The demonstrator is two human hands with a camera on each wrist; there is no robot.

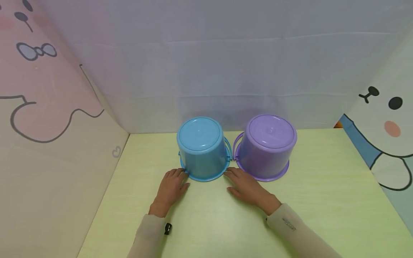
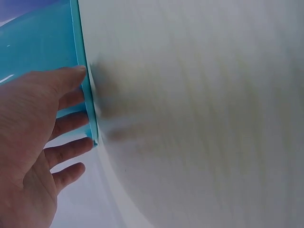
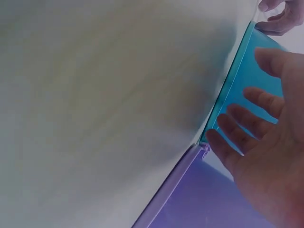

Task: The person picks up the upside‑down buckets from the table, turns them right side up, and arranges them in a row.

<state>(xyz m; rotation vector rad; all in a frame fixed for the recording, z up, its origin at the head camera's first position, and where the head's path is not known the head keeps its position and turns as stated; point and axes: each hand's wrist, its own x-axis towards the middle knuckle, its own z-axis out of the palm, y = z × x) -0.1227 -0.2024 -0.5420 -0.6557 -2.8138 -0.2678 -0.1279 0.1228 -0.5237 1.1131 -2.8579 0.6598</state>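
A blue bucket [image 1: 201, 152] stands upside down on the table, its rim on the tabletop. Right beside it is a purple bucket [image 1: 269, 148], also bottom up, and the two handles nearly meet between them. My left hand [image 1: 172, 186] is at the blue bucket's front left, with spread, loosely bent fingers right at the rim [image 2: 80, 45]. On the other side, my right hand [image 1: 246, 186] reaches in front of the gap between the buckets. Its relaxed fingers [image 3: 237, 135] are by the blue rim, and nothing is gripped in either palm.
The pale yellow-green table [image 1: 213, 222] ends at a white sheet wall [image 1: 226, 71] just behind the buckets. Side panels with cartoon prints, a pink-and-cream one [image 1: 42, 161] and a bear one [image 1: 380, 118], border it left and right. A small black clip [image 1: 168, 228] is at the left sleeve.
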